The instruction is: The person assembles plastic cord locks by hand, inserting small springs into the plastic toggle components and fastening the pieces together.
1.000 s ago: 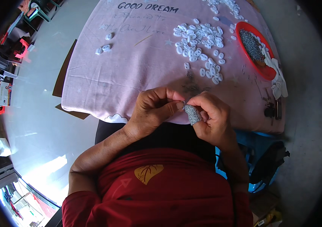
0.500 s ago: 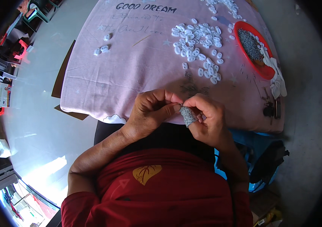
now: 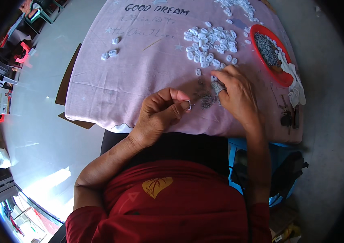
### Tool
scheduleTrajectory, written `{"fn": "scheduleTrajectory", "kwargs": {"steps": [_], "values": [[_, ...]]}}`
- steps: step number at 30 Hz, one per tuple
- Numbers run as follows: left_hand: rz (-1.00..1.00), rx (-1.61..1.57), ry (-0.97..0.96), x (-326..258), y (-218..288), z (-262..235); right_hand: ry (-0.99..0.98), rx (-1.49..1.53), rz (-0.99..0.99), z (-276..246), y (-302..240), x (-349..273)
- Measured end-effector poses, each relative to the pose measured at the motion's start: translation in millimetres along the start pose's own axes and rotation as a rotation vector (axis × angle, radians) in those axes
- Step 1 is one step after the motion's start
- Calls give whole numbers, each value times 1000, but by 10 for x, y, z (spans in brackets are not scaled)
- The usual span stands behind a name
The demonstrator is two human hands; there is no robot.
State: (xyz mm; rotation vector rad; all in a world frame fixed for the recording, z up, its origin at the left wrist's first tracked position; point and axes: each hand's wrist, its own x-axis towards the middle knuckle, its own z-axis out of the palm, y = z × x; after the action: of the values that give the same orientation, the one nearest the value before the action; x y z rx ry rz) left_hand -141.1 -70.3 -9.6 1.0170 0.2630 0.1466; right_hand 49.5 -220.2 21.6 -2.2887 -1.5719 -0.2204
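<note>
Clock bearings taken from the left grip, 12 being the far side of the tabletop.

Left hand [image 3: 159, 113]: thumb and forefinger pinch a small white plastic piece [image 3: 188, 105], lifted above the near part of the tabletop. A thin metal pin [image 3: 193, 105] juts from the piece toward 3 o'clock.

Right hand [image 3: 238, 91]: between 2 and 3 o'clock, well apart from the left, palm down and fingers bent. A grey speckled fabric sleeve [image 3: 217, 86] covers one digit. Cannot tell whether this grip is pinching anything; fingertips partly hidden.

Near 3 o'clock, just beside the pinched piece and partly below the right hand: a loose cluster of thin dark metal pins [image 3: 207, 101].

At 12 to 1 o'clock: a single white oblong piece [image 3: 198, 72], then a spread heap of white oval plastic pieces [image 3: 202, 36]. At 10 o'clock: three white pieces grouped together [image 3: 112, 52]. At 11: a thin tan stick [image 3: 151, 44].

At 2 o'clock: a red oval plastic tray [image 3: 286, 79] holding many grey metal pins [image 3: 267, 48]. White fabric gloves [image 3: 297, 91] at 3, against the tray. Small dark metal tools [image 3: 287, 118] just past 3.

Tabletop [image 3: 111, 89]: covered in pink printed cloth.
</note>
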Motion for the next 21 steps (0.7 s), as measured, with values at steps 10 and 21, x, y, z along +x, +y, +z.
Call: {"fn": "scheduleTrajectory", "kwargs": {"steps": [10,21], "values": [[27,-26,-37,11,-48,-37,28,746,286,-88,-80,-197],[-38,-83,-28,-47,0,72,-80,1364,404,-68,-407,-429]]}}
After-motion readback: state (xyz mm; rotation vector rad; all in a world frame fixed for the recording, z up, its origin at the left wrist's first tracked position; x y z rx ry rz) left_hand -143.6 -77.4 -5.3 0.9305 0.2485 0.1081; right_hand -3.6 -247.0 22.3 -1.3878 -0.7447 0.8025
